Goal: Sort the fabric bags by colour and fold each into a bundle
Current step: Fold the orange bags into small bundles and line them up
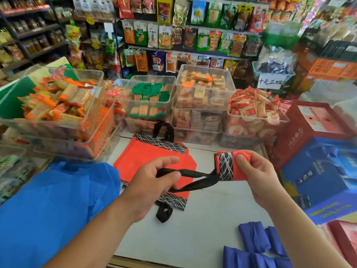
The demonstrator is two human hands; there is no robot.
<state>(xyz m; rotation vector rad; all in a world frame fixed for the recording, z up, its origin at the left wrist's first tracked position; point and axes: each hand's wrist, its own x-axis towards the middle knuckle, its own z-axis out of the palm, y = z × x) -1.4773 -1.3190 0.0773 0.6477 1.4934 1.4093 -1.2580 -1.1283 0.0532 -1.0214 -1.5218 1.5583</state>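
My right hand [257, 175] grips a rolled red fabric bag bundle [229, 165] with a black-and-white scribble band, held above the white counter [202, 225]. Its black handle straps [195, 179] stretch left to my left hand [152, 182], which pinches them between thumb and fingers. Beneath my hands flat red bags [146, 153] with the same black trim lie stacked on the counter. Loose light-blue bags [54, 206] are heaped at the left. Dark-blue folded bundles [257, 246] lie at the counter's near right.
Clear plastic bins of wrapped snacks [58, 113] [202, 97] [253, 117] line the counter's far side and left. Red and blue gift boxes [318, 155] stand at the right. Shelves of hanging snack packets [173, 35] fill the background.
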